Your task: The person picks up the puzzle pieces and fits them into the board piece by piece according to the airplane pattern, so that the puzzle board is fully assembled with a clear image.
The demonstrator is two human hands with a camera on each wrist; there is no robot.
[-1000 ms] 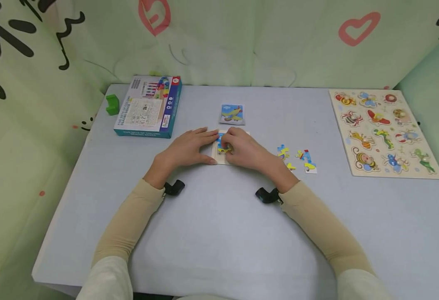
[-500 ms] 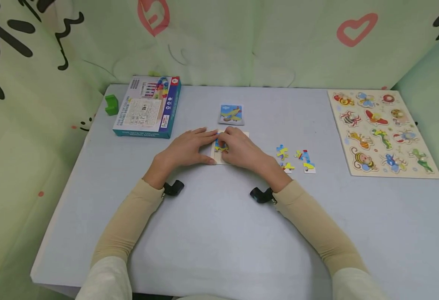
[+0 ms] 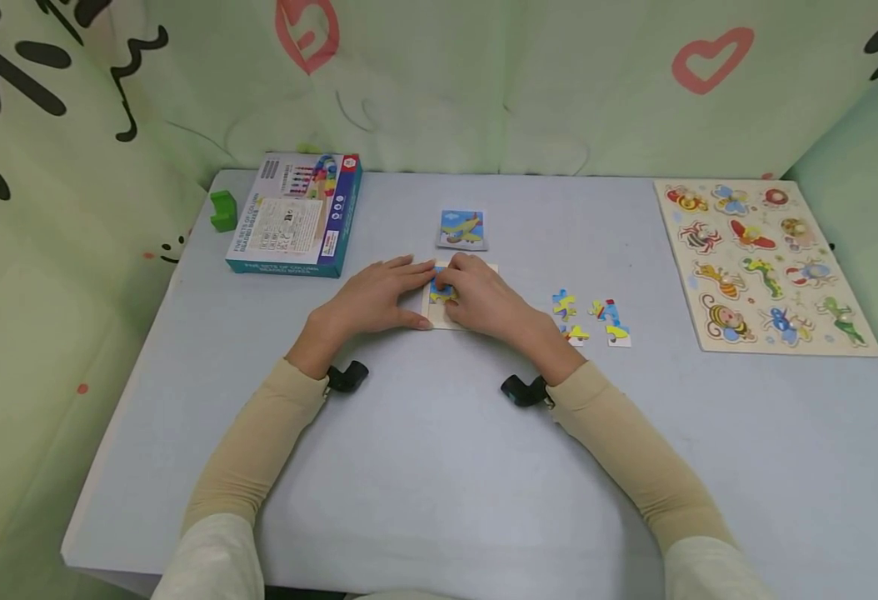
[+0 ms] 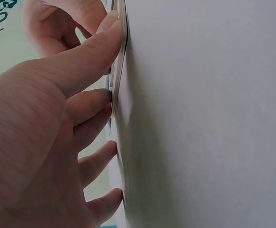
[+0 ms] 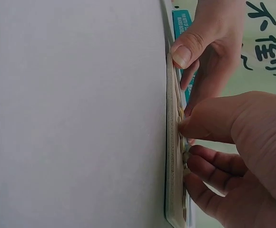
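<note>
A small wooden puzzle tray (image 3: 442, 320) lies in the middle of the table, blue and yellow puzzle pieces (image 3: 439, 296) showing in its left part. My left hand (image 3: 376, 297) rests along the tray's left side, thumb at the near corner and fingers extended. In the left wrist view, its thumb (image 4: 93, 57) presses the tray's edge. My right hand (image 3: 487, 298) bends over the tray; its curled thumb and fingers pinch at a puzzle piece, mostly hidden beneath them. A picture card (image 3: 462, 229) with a yellow airplane lies just behind the tray.
Loose puzzle pieces (image 3: 565, 304) lie right of the tray, with more puzzle pieces (image 3: 615, 323) beside them. A large wooden insect board (image 3: 765, 267) occupies the right rear. At the left rear are a flat game box (image 3: 294, 214) and a green block (image 3: 223, 211).
My right hand has shifted slightly left over the tray, then stayed nearly still. My left hand keeps its place. The loose pieces have not moved.
</note>
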